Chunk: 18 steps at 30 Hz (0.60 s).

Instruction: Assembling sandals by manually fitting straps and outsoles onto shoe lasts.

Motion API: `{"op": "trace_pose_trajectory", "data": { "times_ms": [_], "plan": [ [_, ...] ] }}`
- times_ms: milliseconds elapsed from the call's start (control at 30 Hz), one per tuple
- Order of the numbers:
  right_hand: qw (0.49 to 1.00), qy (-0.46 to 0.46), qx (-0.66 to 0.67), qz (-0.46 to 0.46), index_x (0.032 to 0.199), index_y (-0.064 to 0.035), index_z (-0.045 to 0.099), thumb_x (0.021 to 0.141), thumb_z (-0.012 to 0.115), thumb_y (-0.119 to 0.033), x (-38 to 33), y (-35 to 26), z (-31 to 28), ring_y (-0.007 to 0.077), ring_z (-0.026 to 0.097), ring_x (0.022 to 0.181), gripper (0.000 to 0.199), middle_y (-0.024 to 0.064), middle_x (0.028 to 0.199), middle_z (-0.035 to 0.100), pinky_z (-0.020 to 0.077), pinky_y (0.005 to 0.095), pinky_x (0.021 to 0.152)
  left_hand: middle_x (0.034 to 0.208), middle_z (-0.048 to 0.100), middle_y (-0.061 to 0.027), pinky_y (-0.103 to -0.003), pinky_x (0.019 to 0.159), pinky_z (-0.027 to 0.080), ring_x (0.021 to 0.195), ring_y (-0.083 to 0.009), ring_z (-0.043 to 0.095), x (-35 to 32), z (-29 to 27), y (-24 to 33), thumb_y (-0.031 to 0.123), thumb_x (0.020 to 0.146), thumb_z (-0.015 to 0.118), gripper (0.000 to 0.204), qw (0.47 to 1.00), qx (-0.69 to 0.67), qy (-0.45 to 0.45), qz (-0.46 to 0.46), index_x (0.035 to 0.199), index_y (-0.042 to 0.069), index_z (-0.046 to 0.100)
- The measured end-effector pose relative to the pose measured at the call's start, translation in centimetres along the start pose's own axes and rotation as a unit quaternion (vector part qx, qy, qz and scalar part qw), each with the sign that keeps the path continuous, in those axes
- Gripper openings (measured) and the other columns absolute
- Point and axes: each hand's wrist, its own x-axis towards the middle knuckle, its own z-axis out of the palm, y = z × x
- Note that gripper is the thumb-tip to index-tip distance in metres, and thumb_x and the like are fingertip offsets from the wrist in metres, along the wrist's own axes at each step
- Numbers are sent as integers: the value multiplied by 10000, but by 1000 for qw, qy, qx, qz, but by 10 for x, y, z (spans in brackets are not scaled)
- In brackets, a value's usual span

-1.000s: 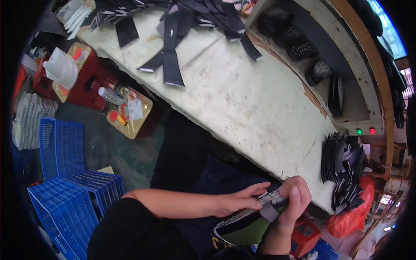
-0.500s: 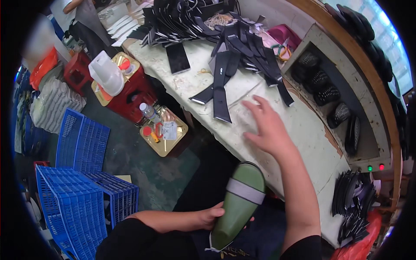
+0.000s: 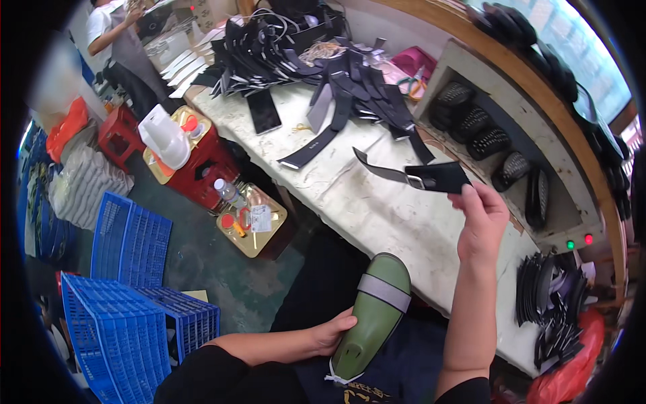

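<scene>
Holding a black strap piece with a metal buckle (image 3: 418, 176) pinched between thumb and fingers, the right hand (image 3: 482, 221) lifts it clear above the white, scuffed desk (image 3: 377, 209). The left hand (image 3: 332, 333) has its grip closed around the side of an olive-green shoe form with a grey band across its middle (image 3: 374, 313), which rests over the lap, toe toward the desk. Judged from this, one strap has been picked from the supply and the form is ready in hand, but strap and form are well apart, so the fitting itself is not yet done. A large heap of black straps (image 3: 316, 60) lies at the far end of the desk, so plenty looks left to work through.

The desk is long and stained, with a shelf unit of dark soles (image 3: 484, 141) along its back. On the green floor stand blue plastic crates (image 3: 128, 316), a red stool with a gold tray (image 3: 202, 161), and a second gold tray with a bottle (image 3: 252, 219). Another person (image 3: 111, 34) works at the far end.
</scene>
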Motion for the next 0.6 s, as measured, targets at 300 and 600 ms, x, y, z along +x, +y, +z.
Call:
{"op": "trace_pose_trajectory", "data": {
  "times_ms": [300,600],
  "plan": [
    [927,-74,323,175,990,-19,577,894,674,-114,-145,-43,-24,255,700,687,166,109,758,670,610,423,685,1459,497,-106,-376,1112,432,1310,-227,534,26,41,-36,446,938,669,846,997,57,-32,-40,1564,60,249],
    [936,-65,226,263,927,48,576,826,631,-111,-265,-22,-124,260,681,653,197,164,771,674,609,401,626,1574,356,-139,-393,1186,328,1434,-242,402,7,4,-44,500,828,785,1115,993,76,-29,-80,1609,112,90]
  ]
}}
